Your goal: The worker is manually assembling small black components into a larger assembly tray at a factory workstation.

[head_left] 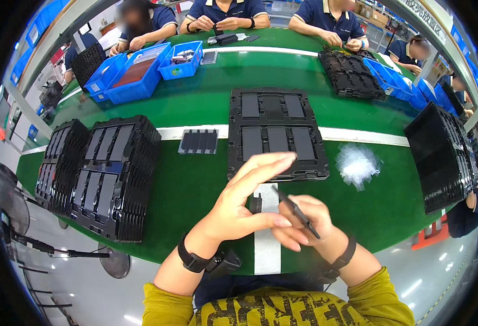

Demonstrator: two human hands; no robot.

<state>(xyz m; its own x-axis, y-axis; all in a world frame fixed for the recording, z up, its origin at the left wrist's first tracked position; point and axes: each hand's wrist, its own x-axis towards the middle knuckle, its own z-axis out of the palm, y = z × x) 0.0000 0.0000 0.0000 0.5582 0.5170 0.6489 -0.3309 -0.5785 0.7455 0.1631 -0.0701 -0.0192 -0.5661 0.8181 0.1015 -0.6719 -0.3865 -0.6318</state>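
Note:
In front of me my right hand (pixel 315 217) grips a thin, black rectangular panel (pixel 299 212), tilted and seen almost edge-on. My left hand (pixel 244 198) is beside it on the left, fingers stretched out and thumb apart, holding nothing I can make out. A small black piece (pixel 256 203) shows between its thumb and fingers; whether it touches the hand I cannot tell. Beyond my hands a black moulded tray (pixel 277 123) lies on the green table, with dark flat panels in its pockets. My left fingertips overlap the tray's near part in the view.
Tall stacks of black trays stand left (pixel 108 179) and right (pixel 440 157). A dark striped plate (pixel 198 141) lies left of the tray, a pile of clear film pieces (pixel 357 165) right. Blue bins (pixel 141 79) and another tray stack (pixel 350 76) sit farther back, where several people work.

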